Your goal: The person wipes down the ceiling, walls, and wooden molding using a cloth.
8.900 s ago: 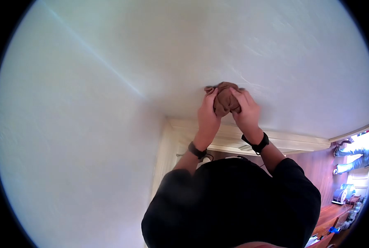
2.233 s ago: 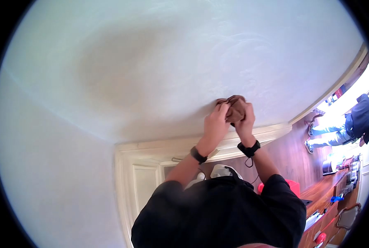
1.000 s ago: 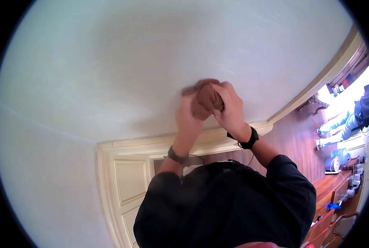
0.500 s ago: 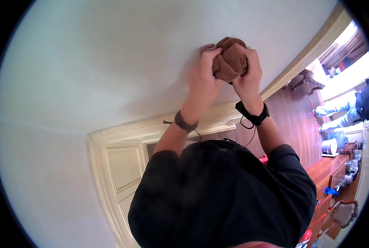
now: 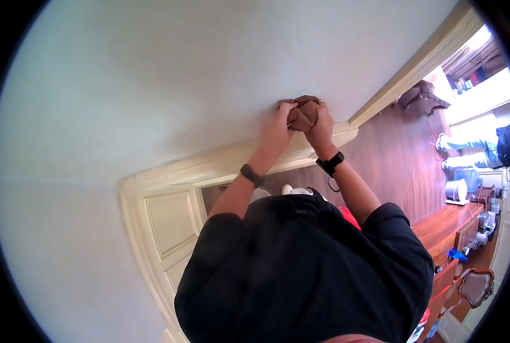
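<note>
A bunched brown cloth (image 5: 304,114) is pressed against the pale wall (image 5: 209,74), just above the cream door frame (image 5: 221,157). My left hand (image 5: 276,132) grips the cloth on its left side, thumb and fingers curled into the folds. On the other side, my right hand (image 5: 322,130) holds the cloth too, its fingers bent round the edge. Dark bands sit on both wrists. The fingertips behind the cloth are hidden.
A panelled cream door (image 5: 172,223) stands below left. At the right are a wooden floor (image 5: 392,166), a wooden counter (image 5: 446,228) with several items, a chair (image 5: 475,287) and another person in jeans (image 5: 469,151). Something red (image 5: 349,217) lies by my right arm.
Over the last half second both hands and the cloth have moved down in view, closer to the door frame. The cloth stays in both hands. Earlier, it was at other places on the wall.
</note>
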Demonstrator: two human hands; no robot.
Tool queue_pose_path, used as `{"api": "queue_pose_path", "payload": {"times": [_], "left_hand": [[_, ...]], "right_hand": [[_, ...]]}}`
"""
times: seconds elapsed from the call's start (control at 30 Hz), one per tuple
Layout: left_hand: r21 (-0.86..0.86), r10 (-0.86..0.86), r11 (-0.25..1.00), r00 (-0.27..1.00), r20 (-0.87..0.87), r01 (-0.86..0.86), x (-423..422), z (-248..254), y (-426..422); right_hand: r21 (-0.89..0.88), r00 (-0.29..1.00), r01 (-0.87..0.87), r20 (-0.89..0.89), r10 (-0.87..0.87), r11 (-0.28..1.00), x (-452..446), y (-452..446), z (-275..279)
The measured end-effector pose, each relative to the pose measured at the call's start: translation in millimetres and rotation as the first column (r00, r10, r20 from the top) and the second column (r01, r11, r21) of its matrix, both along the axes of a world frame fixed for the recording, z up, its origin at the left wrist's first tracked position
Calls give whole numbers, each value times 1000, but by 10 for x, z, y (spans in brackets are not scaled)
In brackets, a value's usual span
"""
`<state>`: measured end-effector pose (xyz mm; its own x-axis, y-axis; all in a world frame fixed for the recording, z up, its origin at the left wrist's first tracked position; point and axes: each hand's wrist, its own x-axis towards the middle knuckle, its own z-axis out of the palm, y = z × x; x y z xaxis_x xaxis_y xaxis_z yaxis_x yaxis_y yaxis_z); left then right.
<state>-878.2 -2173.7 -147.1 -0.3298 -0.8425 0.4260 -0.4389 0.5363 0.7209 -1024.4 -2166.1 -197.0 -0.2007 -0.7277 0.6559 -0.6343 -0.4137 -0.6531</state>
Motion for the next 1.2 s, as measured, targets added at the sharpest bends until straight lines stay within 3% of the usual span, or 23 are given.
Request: {"api": "queue_pose_path", "payload": {"times": [0.1,0.2,0.3,0.4,0.5,0.57,0.7,0.8,0.87,1.0,1.2], "left_hand": [[239,81,962,977,199,-129,77,-367,102],[385,70,897,931,357,-215,268,-822,117],[466,101,845,933,346,-264,476,-1440,181],[328,127,912,930,346,-247,597,-1908,262],[454,209,820,922,327,-347,548,-2025,265],[397,137,870,918,373,-291,495,-2219,235],[329,114,908,909,401,-260,119,-2279,162],[411,81,885,940,331,-221,-301,-2114,153],[319,3,938,926,378,-133,-538,-2138,93],[383,-87,920,914,396,-78,-961,-1680,154],[305,-98,952,905,415,-37,-874,-1754,202]], "right_hand": [[269,1000,3,-10,0,963,107,147,-390],[432,995,-20,-75,58,902,255,266,-780],[510,988,-39,-110,111,859,359,183,-1390],[526,987,-63,-93,131,848,497,255,-1499],[559,984,-51,-114,137,828,493,277,-1442],[612,977,-61,-125,172,788,397,274,-1401],[689,992,29,-111,66,724,133,351,-1263],[728,992,98,-125,-9,679,-207,374,-1162],[731,986,160,-153,-69,663,-427,420,-1135],[728,962,269,-231,-144,631,-819,498,-1139],[726,979,205,-146,-145,656,-787,512,-1202]]}}
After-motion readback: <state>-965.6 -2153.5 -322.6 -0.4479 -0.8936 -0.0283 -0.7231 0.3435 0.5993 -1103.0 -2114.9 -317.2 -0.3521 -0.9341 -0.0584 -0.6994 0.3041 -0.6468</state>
